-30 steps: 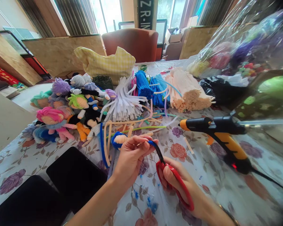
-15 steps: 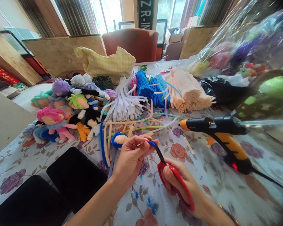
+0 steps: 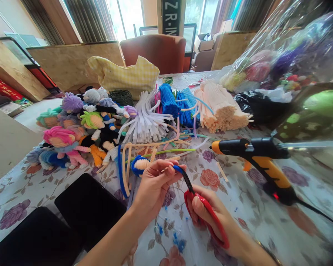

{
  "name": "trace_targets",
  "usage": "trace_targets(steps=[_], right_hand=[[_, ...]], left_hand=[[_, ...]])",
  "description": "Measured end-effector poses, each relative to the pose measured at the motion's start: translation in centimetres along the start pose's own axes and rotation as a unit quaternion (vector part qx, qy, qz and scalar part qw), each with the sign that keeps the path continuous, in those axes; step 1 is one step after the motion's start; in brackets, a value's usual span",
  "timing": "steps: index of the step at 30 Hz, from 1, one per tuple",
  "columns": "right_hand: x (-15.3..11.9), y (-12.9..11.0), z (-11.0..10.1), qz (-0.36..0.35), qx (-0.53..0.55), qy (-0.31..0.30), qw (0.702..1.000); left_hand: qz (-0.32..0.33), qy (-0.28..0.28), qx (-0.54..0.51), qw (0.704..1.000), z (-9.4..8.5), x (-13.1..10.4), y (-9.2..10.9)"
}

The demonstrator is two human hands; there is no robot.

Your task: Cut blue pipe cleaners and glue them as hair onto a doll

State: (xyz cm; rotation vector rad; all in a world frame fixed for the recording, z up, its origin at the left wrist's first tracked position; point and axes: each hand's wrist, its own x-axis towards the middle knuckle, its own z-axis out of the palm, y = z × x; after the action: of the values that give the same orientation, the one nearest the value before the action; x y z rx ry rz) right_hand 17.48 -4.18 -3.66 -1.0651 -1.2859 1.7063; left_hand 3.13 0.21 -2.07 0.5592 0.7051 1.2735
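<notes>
Left hand (image 3: pixel 152 184): fingers pinched shut on a blue pipe cleaner (image 3: pixel 178 169), held above the table (image 3: pixel 246 214).
Right hand (image 3: pixel 211 218): closed through the red scissors (image 3: pixel 204 210), blades at the pipe cleaner's end.
Edges: 2 black pads (image 3: pixel 72 218) fill the near-left; glue gun (image 3: pixel 258 159) stands to the right.
Open room: bare floral cloth below the hands.
Containers: clear bag (image 3: pixel 280 51) far right holds coloured pieces, blurred.
</notes>
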Motion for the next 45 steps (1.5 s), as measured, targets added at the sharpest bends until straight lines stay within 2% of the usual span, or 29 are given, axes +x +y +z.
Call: trace_targets(steps=[9, 18, 33, 45], right_hand=[[-0.2, -0.9, 0.0, -0.013, -0.030, -0.010, 0.999], [-0.1, 0.4, -0.1, 0.015, -0.015, 0.003, 1.000], [-0.1, 0.2, 0.0, -0.010, -0.017, 0.000, 1.000], [-0.1, 0.4, -0.1, 0.003, -0.022, 0.007, 1.000]], left_hand=[[0.000, -0.002, 0.009, 1.000, 0.0, 0.1, 0.1], [-0.002, -0.007, 0.016, 1.000, 0.0, 0.2, 0.1], [-0.003, -0.013, 0.012, 1.000, -0.1, 0.2, 0.0], [-0.007, 0.002, 0.021, 1.000, 0.0, 0.4, 0.1]])
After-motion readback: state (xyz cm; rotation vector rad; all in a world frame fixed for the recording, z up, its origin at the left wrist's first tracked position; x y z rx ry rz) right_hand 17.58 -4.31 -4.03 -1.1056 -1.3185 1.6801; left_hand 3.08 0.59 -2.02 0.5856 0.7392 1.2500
